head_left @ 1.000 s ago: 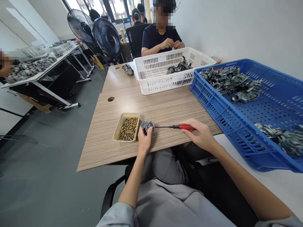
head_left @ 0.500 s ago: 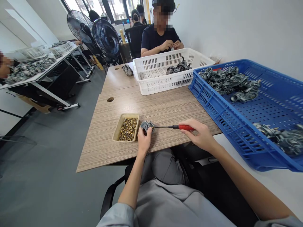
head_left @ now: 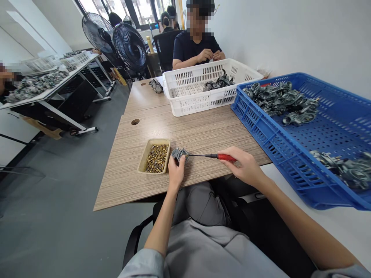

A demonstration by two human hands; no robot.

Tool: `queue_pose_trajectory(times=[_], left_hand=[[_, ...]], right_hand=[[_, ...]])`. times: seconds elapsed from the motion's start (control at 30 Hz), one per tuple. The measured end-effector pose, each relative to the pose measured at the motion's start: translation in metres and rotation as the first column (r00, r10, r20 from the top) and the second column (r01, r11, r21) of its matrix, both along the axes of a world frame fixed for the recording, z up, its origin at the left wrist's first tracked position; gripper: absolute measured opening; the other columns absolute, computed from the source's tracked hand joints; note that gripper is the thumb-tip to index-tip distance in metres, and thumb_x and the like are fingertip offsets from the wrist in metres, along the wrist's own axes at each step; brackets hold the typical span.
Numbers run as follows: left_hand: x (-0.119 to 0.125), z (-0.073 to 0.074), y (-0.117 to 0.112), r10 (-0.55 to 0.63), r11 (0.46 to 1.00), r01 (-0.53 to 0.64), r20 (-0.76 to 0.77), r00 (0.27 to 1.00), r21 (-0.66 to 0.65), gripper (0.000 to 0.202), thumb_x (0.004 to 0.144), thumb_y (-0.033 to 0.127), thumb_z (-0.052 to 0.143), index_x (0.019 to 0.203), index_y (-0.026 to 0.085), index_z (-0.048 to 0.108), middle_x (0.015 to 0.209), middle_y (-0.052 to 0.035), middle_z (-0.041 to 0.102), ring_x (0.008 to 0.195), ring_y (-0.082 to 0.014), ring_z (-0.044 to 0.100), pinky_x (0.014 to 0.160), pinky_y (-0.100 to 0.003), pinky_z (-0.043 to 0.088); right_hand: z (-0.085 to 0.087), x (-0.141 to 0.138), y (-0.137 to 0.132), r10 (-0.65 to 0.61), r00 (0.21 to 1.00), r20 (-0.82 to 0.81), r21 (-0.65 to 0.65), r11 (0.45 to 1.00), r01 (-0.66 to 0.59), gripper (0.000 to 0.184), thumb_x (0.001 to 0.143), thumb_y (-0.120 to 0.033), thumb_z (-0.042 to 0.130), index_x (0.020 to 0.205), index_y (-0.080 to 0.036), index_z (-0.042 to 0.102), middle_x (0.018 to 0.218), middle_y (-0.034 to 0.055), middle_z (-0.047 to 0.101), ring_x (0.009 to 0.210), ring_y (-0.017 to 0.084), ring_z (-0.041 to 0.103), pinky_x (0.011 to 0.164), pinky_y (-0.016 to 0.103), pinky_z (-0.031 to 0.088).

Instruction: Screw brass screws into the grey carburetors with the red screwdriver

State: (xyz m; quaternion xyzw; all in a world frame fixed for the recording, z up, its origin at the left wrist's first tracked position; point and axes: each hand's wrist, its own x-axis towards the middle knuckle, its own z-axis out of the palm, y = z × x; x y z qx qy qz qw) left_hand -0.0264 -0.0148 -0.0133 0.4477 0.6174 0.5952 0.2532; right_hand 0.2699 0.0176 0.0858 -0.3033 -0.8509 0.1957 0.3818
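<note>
Wooden table (head_left: 139, 181): left hand (head_left: 176, 172) clamped small metal casting (head_left: 179, 154), judged rigid, dense; right hand (head_left: 242, 166) gripped red-handled screwdriver (head_left: 213, 156), tip on casting; best held by its body

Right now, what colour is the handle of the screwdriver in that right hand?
Red, with a black collar; the head view shows the screwdriver handle best.

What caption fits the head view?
Left hand steadies a grey metal part while the right hand applies a red-handled screwdriver.
</note>
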Motion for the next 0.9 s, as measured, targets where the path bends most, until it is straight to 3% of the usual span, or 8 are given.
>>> queue_pose_trajectory(times=[0.37, 0.9], left_hand=[[0.001, 0.001, -0.001, -0.018, 1.0, 0.018, -0.009, 1.0, 0.003, 0.044, 0.102, 0.052, 0.07, 0.131, 0.019, 0.072, 0.137, -0.0149, 0.078, 0.136, -0.0325, 0.072, 0.126, -0.051, 0.051], [0.0, 0.001, -0.001, -0.034, 0.999, 0.034, 0.005, 0.999, 0.004, 0.047, 0.102, 0.054, 0.07, 0.133, 0.018, 0.072, 0.138, -0.0154, 0.079, 0.136, -0.0327, 0.072, 0.127, -0.053, 0.05]], right_hand=[[-0.001, 0.001, 0.003, -0.01, 1.0, -0.015, -0.018, 1.0, 0.009, 0.023, 0.109, -0.025, 0.069, 0.131, -0.03, 0.074, 0.118, 0.0075, 0.08, 0.108, 0.029, 0.077, 0.094, 0.044, 0.065], [0.011, 0.002, -0.003, 0.012, 0.999, -0.03, -0.027, 1.0, -0.013, 0.023, 0.108, -0.024, 0.069, 0.129, -0.031, 0.076, 0.117, 0.0065, 0.081, 0.104, 0.028, 0.078, 0.087, 0.043, 0.066]])
